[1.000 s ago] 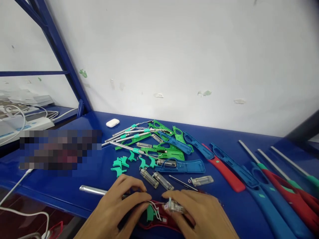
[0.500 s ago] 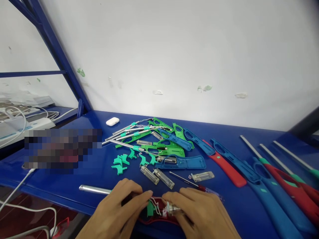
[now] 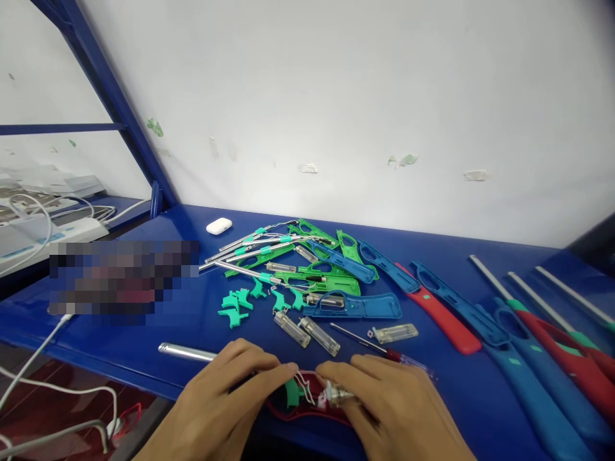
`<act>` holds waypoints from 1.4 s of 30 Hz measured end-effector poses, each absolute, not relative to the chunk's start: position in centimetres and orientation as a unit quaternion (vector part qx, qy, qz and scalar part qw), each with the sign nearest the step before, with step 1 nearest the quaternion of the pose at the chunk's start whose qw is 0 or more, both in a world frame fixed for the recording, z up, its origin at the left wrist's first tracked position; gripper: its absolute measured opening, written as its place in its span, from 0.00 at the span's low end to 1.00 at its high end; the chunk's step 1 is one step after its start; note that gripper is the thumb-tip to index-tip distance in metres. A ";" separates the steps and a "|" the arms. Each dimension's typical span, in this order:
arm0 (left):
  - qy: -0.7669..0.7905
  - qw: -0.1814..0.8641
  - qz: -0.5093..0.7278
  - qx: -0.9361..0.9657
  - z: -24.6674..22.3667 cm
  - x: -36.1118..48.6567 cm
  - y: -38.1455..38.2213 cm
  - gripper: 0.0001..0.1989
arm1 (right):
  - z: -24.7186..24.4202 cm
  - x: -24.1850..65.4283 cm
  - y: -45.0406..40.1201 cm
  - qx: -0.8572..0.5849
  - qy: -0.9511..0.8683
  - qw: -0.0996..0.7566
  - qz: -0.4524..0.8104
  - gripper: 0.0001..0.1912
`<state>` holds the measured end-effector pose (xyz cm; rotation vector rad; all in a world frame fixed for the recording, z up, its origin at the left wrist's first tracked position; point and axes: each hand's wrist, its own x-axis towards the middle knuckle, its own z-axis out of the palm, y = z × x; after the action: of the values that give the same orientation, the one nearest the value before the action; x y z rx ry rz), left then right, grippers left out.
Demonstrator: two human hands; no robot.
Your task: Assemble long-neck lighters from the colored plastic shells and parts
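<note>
At the front edge of the bench (image 3: 144, 346), the two hands hold the red casing (image 3: 283, 413), which lies between them. The left hand (image 3: 230, 390) has its grip on the casing's left end, near the green trigger (image 3: 292, 392) and the white wires (image 3: 307, 389). The right hand (image 3: 384, 397) pinches the clear lighter body (image 3: 340, 394) over the right part of the casing. The screwdriver (image 3: 389, 353) lies just beyond the right hand. Metal tube (image 3: 187, 352) reaches out to the left of the left hand.

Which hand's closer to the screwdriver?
Right. The right hand is just this side of the screwdriver; the left hand is farther off, to its left.
</note>
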<state>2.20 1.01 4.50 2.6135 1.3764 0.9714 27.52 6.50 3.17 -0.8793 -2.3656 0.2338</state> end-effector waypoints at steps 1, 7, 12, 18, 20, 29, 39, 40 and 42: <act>0.438 0.012 0.326 0.838 4.5 2.3 1.2 0.20 | 3.3 27.5 6.5 -0.331 -0.891 0.298 0.088 0.22; 0.437 0.003 0.368 0.821 4.8 2.9 1.6 0.14 | 3.1 27.9 6.5 -0.331 -0.894 0.289 0.090 0.23; 0.440 0.024 0.383 0.812 4.9 2.9 1.6 0.13 | 2.9 27.9 6.4 -0.334 -0.895 0.280 0.094 0.22; 0.419 0.029 0.375 0.826 5.3 2.9 1.9 0.13 | 2.8 28.1 6.4 -0.330 -0.900 0.271 0.093 0.22; 0.427 0.035 0.370 0.824 5.2 2.8 1.9 0.13 | 2.6 28.2 6.4 -0.330 -0.902 0.261 0.093 0.22; 0.422 0.024 0.344 0.838 3.9 2.3 1.5 0.22 | 3.0 27.8 6.5 -0.326 -0.895 0.291 0.087 0.21; 0.468 0.017 0.324 0.822 4.8 3.6 0.0 0.25 | 3.5 27.4 6.6 -0.317 -0.895 0.311 0.050 0.22; 0.465 0.015 0.327 0.823 4.8 3.7 0.0 0.25 | 3.6 27.5 6.6 -0.315 -0.894 0.315 0.046 0.22; 0.453 0.012 0.332 0.827 5.0 3.9 0.0 0.26 | 3.7 27.5 6.5 -0.312 -0.894 0.318 0.044 0.22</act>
<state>3.95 0.00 4.97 2.5778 1.4137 1.0363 27.49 6.51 3.66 -0.8198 -2.3527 0.1146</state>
